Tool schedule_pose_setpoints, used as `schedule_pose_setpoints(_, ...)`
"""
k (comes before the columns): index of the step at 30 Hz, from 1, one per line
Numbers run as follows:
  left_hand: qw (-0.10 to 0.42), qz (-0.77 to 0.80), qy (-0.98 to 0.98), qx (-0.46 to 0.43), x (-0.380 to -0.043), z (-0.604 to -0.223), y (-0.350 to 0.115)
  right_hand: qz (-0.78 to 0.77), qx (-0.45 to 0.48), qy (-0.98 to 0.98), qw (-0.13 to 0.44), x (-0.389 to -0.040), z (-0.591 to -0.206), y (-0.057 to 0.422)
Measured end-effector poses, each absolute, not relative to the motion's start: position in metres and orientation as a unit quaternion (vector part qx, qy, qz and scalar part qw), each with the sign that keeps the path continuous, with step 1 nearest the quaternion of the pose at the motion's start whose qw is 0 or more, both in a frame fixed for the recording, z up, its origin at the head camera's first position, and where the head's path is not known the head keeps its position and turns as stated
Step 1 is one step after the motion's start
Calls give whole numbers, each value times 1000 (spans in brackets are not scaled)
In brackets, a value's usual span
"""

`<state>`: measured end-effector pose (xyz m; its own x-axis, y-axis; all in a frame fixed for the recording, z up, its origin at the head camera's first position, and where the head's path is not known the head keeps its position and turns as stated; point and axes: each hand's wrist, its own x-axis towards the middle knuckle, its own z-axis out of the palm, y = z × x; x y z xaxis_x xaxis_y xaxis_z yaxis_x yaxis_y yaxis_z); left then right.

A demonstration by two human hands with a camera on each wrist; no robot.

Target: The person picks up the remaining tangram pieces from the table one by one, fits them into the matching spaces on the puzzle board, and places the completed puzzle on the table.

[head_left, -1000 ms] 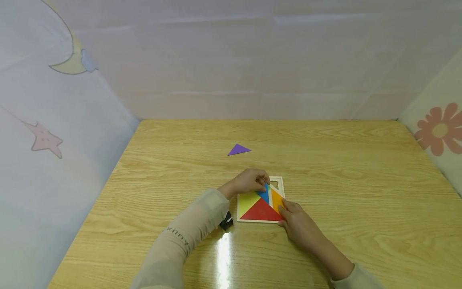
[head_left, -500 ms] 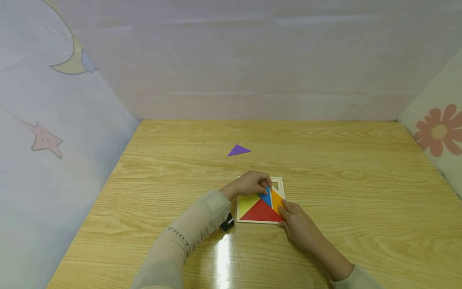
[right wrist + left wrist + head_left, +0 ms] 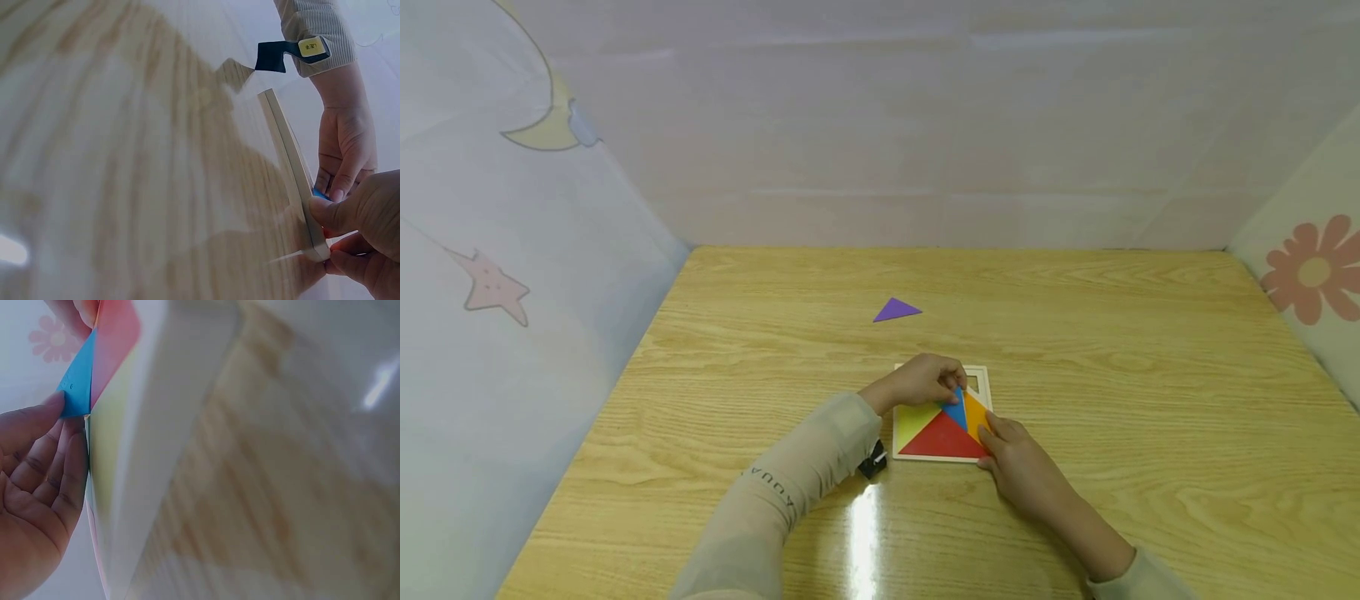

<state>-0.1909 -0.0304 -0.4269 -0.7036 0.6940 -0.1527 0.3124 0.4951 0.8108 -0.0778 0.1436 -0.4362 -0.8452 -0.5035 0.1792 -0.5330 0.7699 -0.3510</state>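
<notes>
In the head view a square wooden puzzle tray [image 3: 981,372] lies on the table, holding a yellow triangle [image 3: 912,423], a red triangle [image 3: 943,439] and an orange piece [image 3: 975,414]. My left hand [image 3: 921,381] pinches a blue piece [image 3: 956,414] between thumb and fingers, over the tray beside the orange one. The left wrist view shows this blue piece [image 3: 77,387] tilted out from the tray's face. With fingers on the orange piece and thumb at the edge, my right hand [image 3: 1030,468] grips the tray's near right corner. The left hand hides the tray's far left part.
A purple triangle [image 3: 897,310] lies on the table [image 3: 1112,358] beyond the tray. Beneath my left wrist hangs a small black device [image 3: 872,461]. Printed cloth walls [image 3: 925,142] stand at the back and sides.
My left hand has shifted slightly right with the blue piece, narrowing the gap to the orange piece. The right hand and the purple triangle have stayed in place.
</notes>
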Motion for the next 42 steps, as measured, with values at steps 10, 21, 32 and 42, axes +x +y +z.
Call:
schedule_pose_setpoints(10, 220, 346, 848, 337, -190, -425, -28, 199, 274, -940, 35, -77, -435, 144)
schedule_pose_setpoints(21, 206, 252, 877, 354, -188, -423, -20, 199, 276, -939, 38, -77, -436, 145)
schedule_pose_setpoints(32, 153, 80, 902, 395, -179, -419, -13, 193, 274, -942, 32, -77, -437, 145)
schedule_pose_setpoints(42, 150, 60, 906, 391, -174, -417, -12, 195, 273, -942, 33, -76, -437, 145)
